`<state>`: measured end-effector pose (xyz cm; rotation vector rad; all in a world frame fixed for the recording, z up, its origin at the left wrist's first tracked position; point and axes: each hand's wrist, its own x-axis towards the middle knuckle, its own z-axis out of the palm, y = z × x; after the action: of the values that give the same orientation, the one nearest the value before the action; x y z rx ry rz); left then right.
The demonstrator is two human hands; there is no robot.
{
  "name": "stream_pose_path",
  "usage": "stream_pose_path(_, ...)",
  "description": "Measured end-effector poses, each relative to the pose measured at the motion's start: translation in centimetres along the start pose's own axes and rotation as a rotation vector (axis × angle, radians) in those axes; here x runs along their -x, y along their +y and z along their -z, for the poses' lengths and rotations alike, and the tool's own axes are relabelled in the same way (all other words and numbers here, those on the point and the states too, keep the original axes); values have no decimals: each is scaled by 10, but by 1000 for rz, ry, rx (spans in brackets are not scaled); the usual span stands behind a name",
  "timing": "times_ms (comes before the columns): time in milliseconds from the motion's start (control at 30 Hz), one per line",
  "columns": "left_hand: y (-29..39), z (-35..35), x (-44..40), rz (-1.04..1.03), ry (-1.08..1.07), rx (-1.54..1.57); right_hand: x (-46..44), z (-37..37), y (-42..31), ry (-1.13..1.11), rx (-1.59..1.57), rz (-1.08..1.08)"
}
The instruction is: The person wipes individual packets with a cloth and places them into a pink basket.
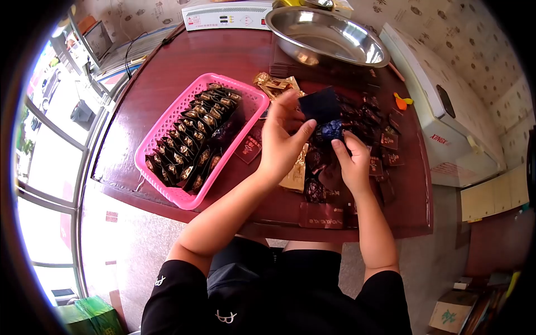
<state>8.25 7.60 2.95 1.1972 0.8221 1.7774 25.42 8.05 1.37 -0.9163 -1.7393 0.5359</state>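
Between my two hands, over the table, is a flat black square packet (320, 104) with a shiny dark blue patterned packet (329, 130) just below it. My left hand (283, 129) has its thumb and fingers closed at the left edge of the black packet. Pinched between thumb and fingers of my right hand (353, 158) is the lower right corner of the blue packet. Whether the two pieces are joined is unclear. Left of my hands, a pink plastic basket (199, 196) holds rows of upright black packets (187, 131) with gold print.
Gold packets (295, 177), a flat maroon box (321, 216) and many dark packets (385, 139) cover the wooden table (134, 111) near my hands. At the back stand a steel bowl (329, 39) and a white sealing machine (228, 17). A white appliance (446, 117) is on the right.
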Motion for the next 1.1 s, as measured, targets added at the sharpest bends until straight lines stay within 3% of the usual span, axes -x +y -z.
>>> stream_pose_path(33, 12, 1, -2, -229, 88, -351, -3, 5, -2, -67, 126, 44)
stream_pose_path(67, 26, 2, -4, -230, 90, -356, -5, 9, -7, -137, 248, 90)
stream_pose_path(133, 50, 5, -9, -801, -158, -974, -5, 8, -12, -168, 299, 215)
stream_pose_path(200, 58, 8, 6, -774, -424, -1216, -5, 6, -18, -194, 345, 339)
stream_pose_path(267, 65, 14, 17, -533, -667, -1257, -4, 9, -25, -212, 331, 356)
stream_pose_path(300, 70, 20, 19, -583, -656, -1221, -5, 10, -27, -236, 324, 377)
stream_pose_path(433, 97, 46, 12, -377, -844, -1345, 5, 0, -29, -168, 125, 299)
stream_pose_path(533, 102, 77, -20, -423, -444, -1289, 5, 1, -31, -132, 181, 260)
stream_pose_path(600, 99, 101, -40, -346, -116, -1222, 6, 1, -32, -137, 195, 295)
stream_pose_path(633, 94, 111, -46, -347, -115, -1224, 7, 0, -34, -171, 210, 302)
stream_pose_path(700, 81, 126, -52, -121, -121, -1281, 8, -2, -36, -223, 206, 309)
stream_pose_path(933, 51, 132, -44, -59, -326, -1463, 8, -3, -32, -269, 213, 306)
stream_pose_path(1100, 50, 130, -40, -103, -286, -1607, 8, -3, -33, -275, 214, 325)
